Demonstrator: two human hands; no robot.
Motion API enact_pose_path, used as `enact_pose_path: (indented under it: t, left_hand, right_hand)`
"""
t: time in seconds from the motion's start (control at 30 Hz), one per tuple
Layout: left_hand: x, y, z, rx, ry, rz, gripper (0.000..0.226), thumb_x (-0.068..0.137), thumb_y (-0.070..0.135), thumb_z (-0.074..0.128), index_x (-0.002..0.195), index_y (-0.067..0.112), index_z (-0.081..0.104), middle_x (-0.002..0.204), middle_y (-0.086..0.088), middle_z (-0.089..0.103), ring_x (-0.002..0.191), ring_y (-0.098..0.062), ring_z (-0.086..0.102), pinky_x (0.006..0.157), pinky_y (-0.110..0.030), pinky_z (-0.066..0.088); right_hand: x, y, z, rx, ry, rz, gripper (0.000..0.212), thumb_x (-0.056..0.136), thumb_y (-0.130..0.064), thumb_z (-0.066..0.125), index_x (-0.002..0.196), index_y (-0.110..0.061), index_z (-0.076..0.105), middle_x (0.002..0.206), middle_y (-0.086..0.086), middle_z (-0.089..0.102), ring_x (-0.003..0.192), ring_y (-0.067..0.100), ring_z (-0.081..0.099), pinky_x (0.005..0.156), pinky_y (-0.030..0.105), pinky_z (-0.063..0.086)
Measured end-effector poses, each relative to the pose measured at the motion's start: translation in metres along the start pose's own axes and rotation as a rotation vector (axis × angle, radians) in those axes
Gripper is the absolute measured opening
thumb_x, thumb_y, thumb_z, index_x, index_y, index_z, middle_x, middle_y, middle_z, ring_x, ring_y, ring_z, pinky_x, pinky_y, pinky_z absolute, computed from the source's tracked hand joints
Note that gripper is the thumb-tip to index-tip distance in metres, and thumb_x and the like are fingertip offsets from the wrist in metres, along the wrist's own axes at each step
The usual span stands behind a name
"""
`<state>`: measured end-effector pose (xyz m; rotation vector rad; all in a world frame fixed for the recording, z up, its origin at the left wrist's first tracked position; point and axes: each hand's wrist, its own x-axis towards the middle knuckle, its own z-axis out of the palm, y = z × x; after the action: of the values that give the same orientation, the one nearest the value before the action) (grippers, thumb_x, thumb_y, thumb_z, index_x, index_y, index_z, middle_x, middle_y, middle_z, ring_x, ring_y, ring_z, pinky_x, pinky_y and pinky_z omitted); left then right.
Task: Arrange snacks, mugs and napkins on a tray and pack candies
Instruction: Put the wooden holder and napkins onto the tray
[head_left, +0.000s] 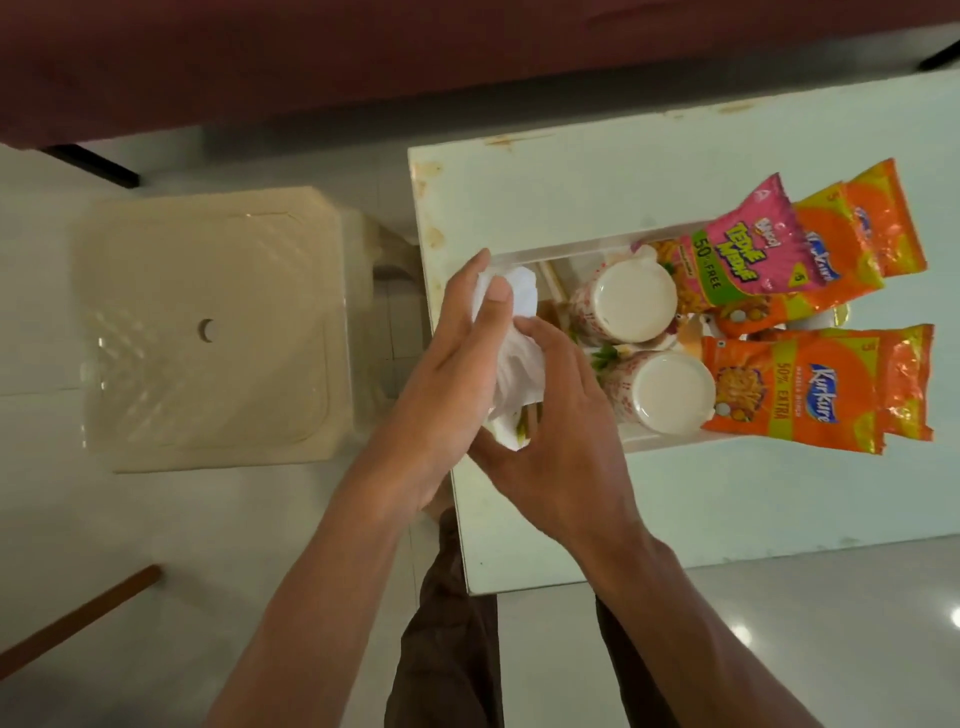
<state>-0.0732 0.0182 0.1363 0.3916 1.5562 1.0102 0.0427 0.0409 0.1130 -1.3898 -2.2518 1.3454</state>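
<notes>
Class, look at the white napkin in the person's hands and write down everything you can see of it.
The napkin is white and looks like thin, soft paper, crumpled and creased rather than flat. The left hand and the right hand both grip it, the left thumb pressing its upper part. It is held over the near left end of the white tray, beside the two upturned mugs. Something yellowish-green shows at its lower end; whether that is a print or something wrapped inside cannot be told.
</notes>
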Motion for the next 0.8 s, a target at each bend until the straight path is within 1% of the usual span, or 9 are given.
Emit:
enact_pose_path:
  t: [0.1,0.17,0.23,0.33,0.4,0.5,0.63,0.7,0.8]
  left_hand:
    - [-0.002,0.000,0.003,0.220,-0.038,0.075,0.045,0.102,0.053,0.033,0.145,0.061,0.021,0.162,0.014,0.029,0.144,-0.015,0.040,0.117,-0.043,0.034]
    - [0.003,0.001,-0.001,0.490,0.045,0.173,0.058,0.103,0.027,0.045,0.147,0.056,0.022,0.156,0.007,0.042,0.135,-0.011,0.047,0.111,-0.040,0.040]
    - [0.012,0.010,-0.007,0.963,0.110,0.289,0.090,0.089,0.006,0.062,0.152,0.052,0.016,0.163,0.005,0.029,0.140,-0.017,0.042,0.103,-0.039,0.045]
    - [0.031,0.013,-0.006,1.395,-0.067,0.487,0.111,0.076,0.002,0.077,0.154,0.050,0.016,0.169,0.000,0.001,0.150,-0.027,0.026,0.090,-0.037,0.053]
    - [0.044,0.015,-0.002,1.425,-0.190,0.563,0.093,0.076,0.010,0.084,0.149,0.046,0.037,0.169,-0.001,0.002,0.149,-0.028,0.030,0.093,-0.040,0.056]
    - [0.059,0.018,0.006,1.403,-0.228,0.634,0.052,0.076,0.012,0.085,0.122,0.033,0.070,0.167,-0.002,0.018,0.143,-0.026,0.039,0.090,-0.043,0.058]
    - [0.070,0.013,0.008,1.390,-0.183,0.615,0.031,0.078,0.002,0.078,0.102,0.022,0.077,0.149,-0.002,0.049,0.123,-0.023,0.057,0.074,-0.029,0.048]
    - [0.072,0.007,0.008,1.403,-0.155,0.606,0.031,0.079,0.002,0.077,0.103,0.022,0.077,0.143,-0.001,0.056,0.116,-0.023,0.061,0.073,-0.025,0.040]
    - [0.072,0.001,0.006,1.383,-0.096,0.603,0.034,0.078,0.000,0.076,0.103,0.023,0.077,0.139,0.000,0.059,0.113,-0.022,0.062,0.072,-0.028,0.044]
  right_hand:
    - [-0.005,0.012,-0.010,0.062,0.163,0.065,0.050,0.084,-0.015,0.073,0.129,-0.018,0.051,0.120,-0.001,0.063,0.105,0.009,0.061,0.078,0.003,0.045]
    - [-0.007,0.020,-0.015,0.118,0.230,0.103,0.039,0.086,-0.004,0.065,0.122,-0.017,0.056,0.111,-0.001,0.067,0.097,0.012,0.063,0.072,0.004,0.045]
    - [-0.008,0.026,-0.018,0.130,0.262,0.121,0.038,0.086,-0.001,0.063,0.121,-0.015,0.057,0.111,-0.001,0.066,0.098,0.011,0.061,0.073,0.000,0.041]
    - [-0.009,0.035,-0.018,0.114,0.272,0.131,0.038,0.087,-0.001,0.063,0.122,-0.013,0.057,0.114,0.002,0.061,0.101,0.009,0.056,0.075,-0.004,0.037]
    - [-0.009,0.039,-0.015,0.101,0.271,0.131,0.038,0.087,-0.001,0.064,0.122,-0.013,0.058,0.118,0.004,0.058,0.104,0.008,0.053,0.078,-0.004,0.038]
    - [-0.009,0.045,-0.011,0.111,0.264,0.156,0.037,0.089,-0.006,0.065,0.125,-0.014,0.059,0.123,0.006,0.053,0.105,0.010,0.053,0.080,-0.003,0.040]
    - [-0.011,0.050,-0.005,0.098,0.295,0.215,0.040,0.090,-0.016,0.068,0.127,-0.015,0.053,0.121,0.003,0.056,0.100,0.007,0.052,0.075,0.000,0.044]
    - [-0.013,0.050,-0.002,0.094,0.310,0.232,0.039,0.089,-0.021,0.069,0.123,-0.016,0.051,0.116,0.000,0.061,0.101,0.009,0.058,0.077,0.011,0.052]
    - [-0.017,0.051,0.002,-0.033,0.312,0.237,0.032,0.089,-0.027,0.068,0.117,-0.021,0.055,0.113,-0.005,0.063,0.102,0.013,0.059,0.079,0.026,0.055]
